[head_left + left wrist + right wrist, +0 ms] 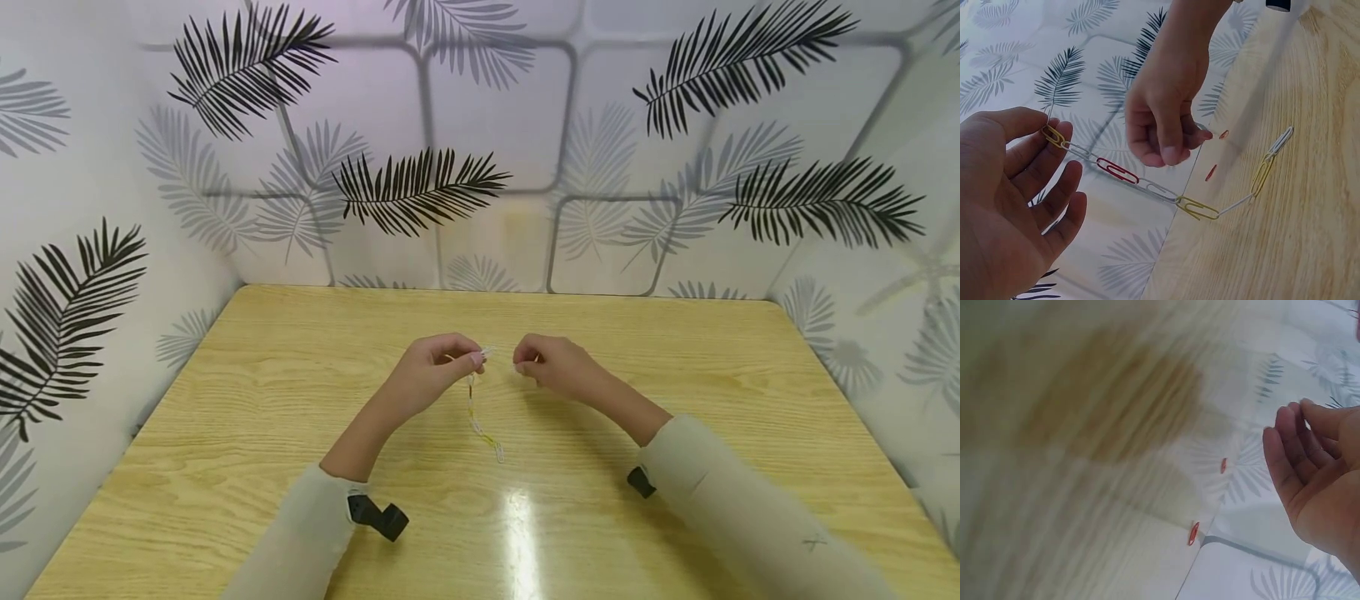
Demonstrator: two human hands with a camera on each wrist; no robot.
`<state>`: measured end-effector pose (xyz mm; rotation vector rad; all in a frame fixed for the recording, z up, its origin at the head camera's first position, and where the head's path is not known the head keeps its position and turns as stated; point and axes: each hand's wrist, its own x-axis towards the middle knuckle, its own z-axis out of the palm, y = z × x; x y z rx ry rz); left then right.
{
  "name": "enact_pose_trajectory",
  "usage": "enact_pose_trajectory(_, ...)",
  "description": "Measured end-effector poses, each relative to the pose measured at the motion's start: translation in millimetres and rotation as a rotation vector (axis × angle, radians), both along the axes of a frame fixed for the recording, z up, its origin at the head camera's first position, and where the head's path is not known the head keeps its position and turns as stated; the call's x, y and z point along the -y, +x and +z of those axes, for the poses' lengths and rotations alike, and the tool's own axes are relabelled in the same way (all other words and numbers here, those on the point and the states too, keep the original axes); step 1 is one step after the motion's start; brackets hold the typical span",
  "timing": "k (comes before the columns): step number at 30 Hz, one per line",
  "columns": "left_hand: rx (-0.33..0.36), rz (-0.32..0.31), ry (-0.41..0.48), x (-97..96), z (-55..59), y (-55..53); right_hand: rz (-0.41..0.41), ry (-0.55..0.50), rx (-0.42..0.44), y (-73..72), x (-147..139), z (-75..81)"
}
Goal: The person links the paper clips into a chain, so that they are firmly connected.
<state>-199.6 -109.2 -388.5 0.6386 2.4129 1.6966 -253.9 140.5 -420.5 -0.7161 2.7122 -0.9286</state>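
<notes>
A chain of linked paper clips (1116, 170), white, yellow and red, hangs from my left hand (438, 367). Thumb and index finger of that hand pinch its upper end, and one pale clip (489, 352) sticks out to the right from the fingertips. The chain's lower end (499, 452) lies toward me over the table. A short gap to the right, my right hand (555, 365) has its thumb and fingertips drawn together. A small pale spot shows at those tips; I cannot tell whether it is a clip or a nail.
Two red paper clips, one nearer (1193, 533) and one farther (1223, 465), lie on the wooden table (300, 333) close to the right hand. A leaf-patterned wall covering (495, 125) rises behind the table and at both sides. Dark wrist cameras (378, 517) sit on the sleeves.
</notes>
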Motion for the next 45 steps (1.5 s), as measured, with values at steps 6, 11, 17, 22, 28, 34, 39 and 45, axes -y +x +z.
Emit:
enact_pose_trajectory(6,0.011,-0.01,0.001,-4.1,-0.4,1.1,0.054,-0.283,0.074,21.3,-12.8,15.0)
enact_pose_trajectory(11,0.014,-0.026,-0.001,-8.2,0.1,3.6,0.038,-0.403,0.138,42.2,-20.7,25.4)
enact_pose_trajectory(17,0.008,-0.046,-0.02,-15.5,1.4,8.3,0.04,-0.509,0.119,58.0,-24.4,28.0)
enact_pose_trajectory(22,-0.003,-0.064,-0.03,-20.0,1.7,12.0,0.036,-0.548,0.075,65.4,-23.2,32.3)
enact_pose_trajectory(28,0.003,-0.083,-0.016,-22.9,3.4,16.0,-0.007,-0.616,0.112,71.5,-21.9,36.4)
enact_pose_trajectory(34,0.007,-0.093,0.005,-27.3,3.4,18.3,-0.044,-0.653,0.117,74.3,-20.4,34.3)
enact_pose_trajectory(39,0.015,-0.078,0.02,-30.3,3.4,21.5,-0.05,-0.669,0.123,78.1,-17.8,34.7)
enact_pose_trajectory(45,0.001,-0.048,0.035,-32.3,1.7,22.5,-0.034,-0.679,0.088,82.7,-14.3,36.6)
